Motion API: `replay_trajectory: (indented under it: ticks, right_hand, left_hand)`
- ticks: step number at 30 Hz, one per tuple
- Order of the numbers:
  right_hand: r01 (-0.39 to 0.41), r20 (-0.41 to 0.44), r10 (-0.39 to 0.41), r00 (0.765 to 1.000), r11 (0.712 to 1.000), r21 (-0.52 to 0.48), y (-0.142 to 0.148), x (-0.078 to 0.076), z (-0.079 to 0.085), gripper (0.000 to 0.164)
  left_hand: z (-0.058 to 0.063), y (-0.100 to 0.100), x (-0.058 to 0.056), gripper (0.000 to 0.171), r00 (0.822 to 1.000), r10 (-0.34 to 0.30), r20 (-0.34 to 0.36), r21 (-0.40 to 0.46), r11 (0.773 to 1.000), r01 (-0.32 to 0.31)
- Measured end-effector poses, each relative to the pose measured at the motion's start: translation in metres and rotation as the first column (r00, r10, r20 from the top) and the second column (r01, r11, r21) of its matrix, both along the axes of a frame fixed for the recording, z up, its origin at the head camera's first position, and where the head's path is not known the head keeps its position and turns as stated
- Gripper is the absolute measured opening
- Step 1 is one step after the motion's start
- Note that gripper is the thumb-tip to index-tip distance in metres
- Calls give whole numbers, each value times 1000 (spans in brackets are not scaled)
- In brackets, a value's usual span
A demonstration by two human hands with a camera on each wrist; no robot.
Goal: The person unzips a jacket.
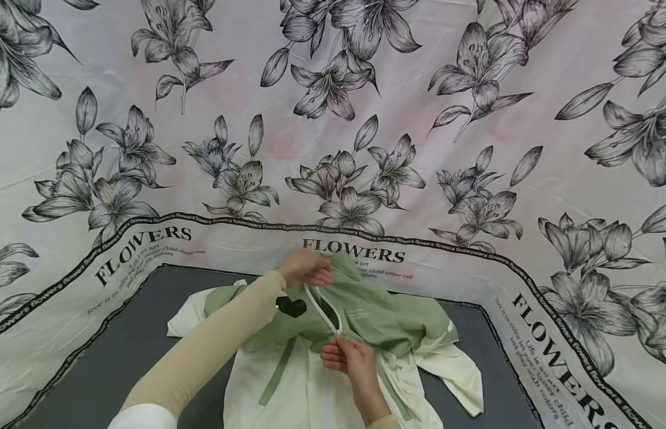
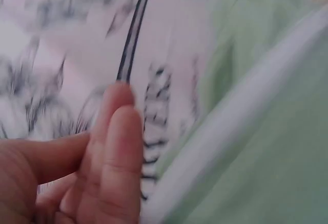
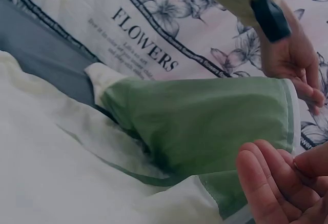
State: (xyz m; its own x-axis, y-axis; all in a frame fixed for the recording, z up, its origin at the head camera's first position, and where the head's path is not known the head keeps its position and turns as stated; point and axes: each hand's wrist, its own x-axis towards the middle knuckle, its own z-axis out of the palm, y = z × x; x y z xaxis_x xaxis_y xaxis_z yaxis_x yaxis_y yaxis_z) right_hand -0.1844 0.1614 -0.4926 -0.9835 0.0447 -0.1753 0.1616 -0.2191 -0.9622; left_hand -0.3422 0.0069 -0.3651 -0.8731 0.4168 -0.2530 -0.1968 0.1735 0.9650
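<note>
A green and cream zip jacket [image 1: 408,316] lies front up, its white zipper [image 1: 333,325] parted near the collar. At the lower end of that gap, my right hand [image 1: 354,360] pinches the zipper pull between thumb and forefinger. In the right wrist view, the thumb and fingertips of my right hand [image 3: 279,183] meet beside the green front panel [image 3: 205,126]. My left hand [image 1: 307,268] is by the top of the opening. The left wrist view shows my left hand [image 2: 102,167] with its fingers fairly straight, beside the white zipper edge [image 2: 230,116], holding nothing visible.
The jacket lies on a dark grey surface [image 1: 134,328]. Around it runs a white cloth [image 1: 290,137] printed with lilies and the word FLOWERS, rising at the back. One cream sleeve [image 1: 456,372] spreads to the right. A black device [image 1: 291,306] sits on my left wrist.
</note>
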Motion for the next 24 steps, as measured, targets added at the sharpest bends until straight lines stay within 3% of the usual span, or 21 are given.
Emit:
replay_trajectory:
  ticks: [2, 4, 10, 15, 20, 24]
  right_hand:
    - [22, -30, -21, 999, 1000, 19, 2, -11, 7, 38]
    - [41, -60, -39, 997, 998, 37, 3, -21, 13, 39]
    - [94, -126, -84, 989, 992, 81, 1, -41, 24, 38]
    - [110, -140, -91, 986, 984, 139, -7, -42, 23, 34]
    - [122, -148, -99, 984, 981, 154, -17, -38, 18, 32]
    - [137, -150, -116, 982, 980, 142, -22, -35, 14, 34]
  left_hand:
    - [-2, 1, 13, 31, 992, -121, 34, -62, 991, 123]
    - [-4, 4, 22, 33, 980, -192, 57, -98, 975, 197]
    - [-15, 16, 31, 34, 964, -250, 93, -134, 956, 261]
    - [-24, 26, 33, 30, 967, -219, 131, -115, 965, 235]
    - [-29, 33, 34, 31, 982, -123, 145, -24, 992, 127]
    - [-35, 33, 34, 30, 982, -69, 179, 54, 997, 60]
